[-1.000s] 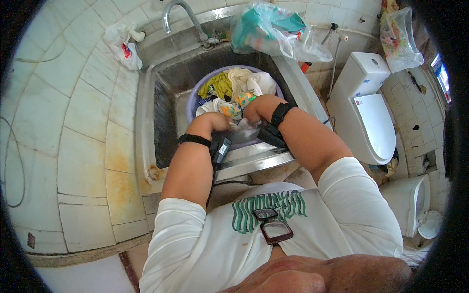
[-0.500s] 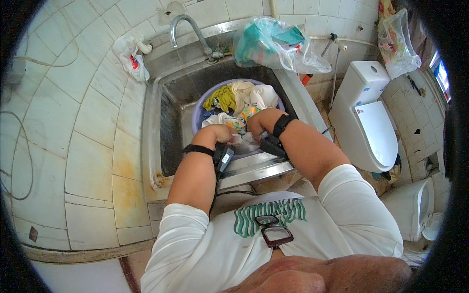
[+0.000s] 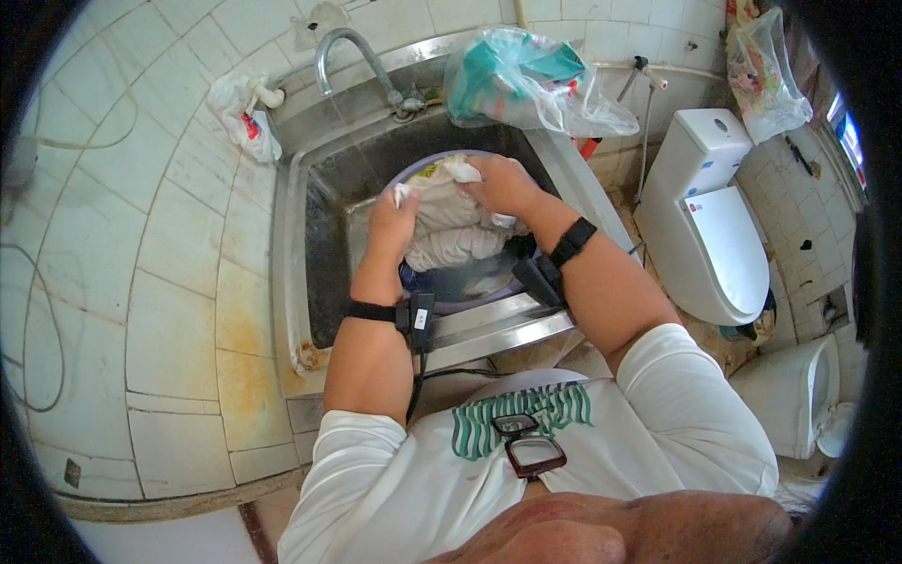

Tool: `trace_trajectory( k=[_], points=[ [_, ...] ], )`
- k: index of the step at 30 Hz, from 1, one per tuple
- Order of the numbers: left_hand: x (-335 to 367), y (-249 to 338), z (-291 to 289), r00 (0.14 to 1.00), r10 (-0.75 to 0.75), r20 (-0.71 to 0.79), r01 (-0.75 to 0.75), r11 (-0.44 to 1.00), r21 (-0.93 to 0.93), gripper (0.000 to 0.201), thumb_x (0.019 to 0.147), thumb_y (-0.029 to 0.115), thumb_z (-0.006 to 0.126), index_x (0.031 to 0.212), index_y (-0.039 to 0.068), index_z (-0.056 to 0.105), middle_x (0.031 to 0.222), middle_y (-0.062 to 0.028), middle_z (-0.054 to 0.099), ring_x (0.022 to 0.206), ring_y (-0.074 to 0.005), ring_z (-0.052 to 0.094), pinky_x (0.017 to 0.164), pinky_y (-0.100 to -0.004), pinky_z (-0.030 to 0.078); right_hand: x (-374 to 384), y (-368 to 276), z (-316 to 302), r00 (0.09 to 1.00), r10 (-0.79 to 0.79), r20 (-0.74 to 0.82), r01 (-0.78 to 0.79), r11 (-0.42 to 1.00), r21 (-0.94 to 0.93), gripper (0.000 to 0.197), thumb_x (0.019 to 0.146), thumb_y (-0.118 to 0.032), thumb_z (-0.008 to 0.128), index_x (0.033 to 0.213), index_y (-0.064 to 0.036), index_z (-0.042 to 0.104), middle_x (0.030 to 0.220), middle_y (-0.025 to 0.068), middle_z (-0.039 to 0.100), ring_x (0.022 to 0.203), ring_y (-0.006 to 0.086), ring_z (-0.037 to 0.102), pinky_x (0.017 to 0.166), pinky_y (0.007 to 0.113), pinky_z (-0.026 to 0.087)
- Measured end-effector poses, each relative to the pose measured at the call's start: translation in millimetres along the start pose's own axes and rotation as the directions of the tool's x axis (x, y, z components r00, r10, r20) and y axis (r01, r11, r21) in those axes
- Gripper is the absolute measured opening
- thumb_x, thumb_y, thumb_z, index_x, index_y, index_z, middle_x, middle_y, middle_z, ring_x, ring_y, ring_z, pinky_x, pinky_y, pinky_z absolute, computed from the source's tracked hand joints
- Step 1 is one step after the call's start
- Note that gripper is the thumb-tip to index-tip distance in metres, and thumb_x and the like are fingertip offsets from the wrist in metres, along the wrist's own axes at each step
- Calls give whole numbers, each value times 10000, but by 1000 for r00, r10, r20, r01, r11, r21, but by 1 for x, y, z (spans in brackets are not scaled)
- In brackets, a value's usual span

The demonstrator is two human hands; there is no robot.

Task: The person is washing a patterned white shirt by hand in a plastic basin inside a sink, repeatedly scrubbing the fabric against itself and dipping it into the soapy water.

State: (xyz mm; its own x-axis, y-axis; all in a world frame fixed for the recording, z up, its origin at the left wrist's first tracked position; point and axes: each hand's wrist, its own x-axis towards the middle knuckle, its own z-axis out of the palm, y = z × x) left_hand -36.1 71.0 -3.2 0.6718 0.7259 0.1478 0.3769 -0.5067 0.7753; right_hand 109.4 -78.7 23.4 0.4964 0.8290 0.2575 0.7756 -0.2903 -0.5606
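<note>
A cream-white wet cloth [image 3: 449,211] is stretched between my hands over the purple basin [image 3: 460,307], its lower part bunched in the basin. My left hand [image 3: 390,227] grips one upper corner, a white tip poking out above the fingers. On the other side my right hand [image 3: 507,188] is closed on the upper right part. Cloudy water [image 3: 470,281] shows at the basin's near side, beside a bit of dark blue cloth [image 3: 420,278]. Behind the raised cloth a sliver of yellow-green cloth [image 3: 427,172] peeks out; most other laundry is hidden.
The basin stands inside a steel sink [image 3: 324,282]. A curved faucet [image 3: 374,61] rises at the back, beside a clear plastic bag [image 3: 526,85] with teal contents. At left a small bag [image 3: 246,117] hangs on the tiled wall. A white toilet [image 3: 723,244] stands to the right.
My hands have moved from low in the basin's near side up and away from me, lifting and spreading the cream-white cloth. It now covers the yellow-green and patterned laundry.
</note>
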Motion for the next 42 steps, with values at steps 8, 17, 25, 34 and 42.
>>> trace_trajectory(
  k=[8,17,25,34,42],
  points=[
    [-1,7,30,985,-146,94,151,449,-881,293,951,254,454,1111,17,519,1033,-110,591,901,-218,590,794,-364,482,5,4,33,967,-243,-82,250,822,512,286,834,-170,602,1062,-1,566,953,179,628,890,289,583,788,348,444],
    [-18,23,33,878,-61,476,479,67,-875,357,945,342,367,1120,68,516,1063,-109,592,971,-258,594,823,-393,503,-21,-62,9,959,-285,-2,278,932,232,454,873,-487,476,916,-42,553,817,242,607,784,411,590,690,461,464],
    [-26,53,39,836,-144,529,546,126,-828,495,953,464,348,1215,65,478,1197,-128,554,1075,-294,548,927,-475,438,8,-19,35,976,25,-216,-7,996,85,371,896,-397,444,914,-49,571,771,237,617,735,423,595,668,509,462],
    [-25,41,27,827,-175,535,511,-164,-844,565,915,534,386,1229,71,466,1236,-145,518,1099,-308,529,943,-496,417,-18,-62,25,981,-179,-69,186,978,96,330,881,-365,501,826,-41,535,712,258,575,710,453,562,615,518,422],
    [-27,50,36,864,-166,476,495,104,-862,540,952,500,312,1243,71,459,1233,-129,521,1111,-299,522,943,-475,419,6,-22,38,979,53,-198,4,961,276,343,911,-333,472,881,0,552,818,263,595,800,410,581,701,460,441]
  ],
)
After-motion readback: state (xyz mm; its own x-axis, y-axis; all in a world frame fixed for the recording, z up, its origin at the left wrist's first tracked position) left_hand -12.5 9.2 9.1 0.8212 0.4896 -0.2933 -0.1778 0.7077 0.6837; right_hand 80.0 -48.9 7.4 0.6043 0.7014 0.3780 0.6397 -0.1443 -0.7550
